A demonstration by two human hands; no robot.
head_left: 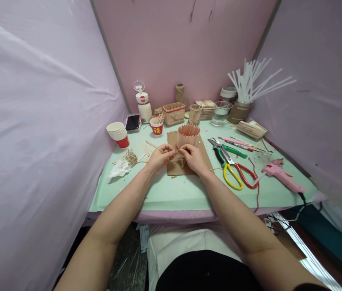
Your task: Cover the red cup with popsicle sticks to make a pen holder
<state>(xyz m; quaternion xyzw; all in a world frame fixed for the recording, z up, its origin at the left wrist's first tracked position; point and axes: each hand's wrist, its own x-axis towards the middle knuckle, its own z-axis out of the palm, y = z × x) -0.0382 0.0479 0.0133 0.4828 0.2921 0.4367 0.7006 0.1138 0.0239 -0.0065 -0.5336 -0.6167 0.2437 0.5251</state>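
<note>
A round container of upright wooden sticks [188, 136], with a jagged rim and a bit of red cord low on its side, stands on a brown cardboard sheet [175, 169]. Just in front of it, my left hand [161, 157] and my right hand [192, 157] nearly meet, thumbs and fingertips pinched on thin twine [183, 161]. Some of that twine hangs in a loop between them, and a strand shows to the right of my right wrist. Left of my left hand lies a loose bundle of twine [131, 158]. My fingers partly hide the grip.
To the right lie pliers [219, 155], scissors [230, 161], red cord [258, 190] and a pink glue gun [283, 177]. Paper cups [117, 133] and a crumpled tissue [118, 171] are at left. Behind stand a bottle [144, 108], a stick basket [173, 115] and a water bowl [220, 115].
</note>
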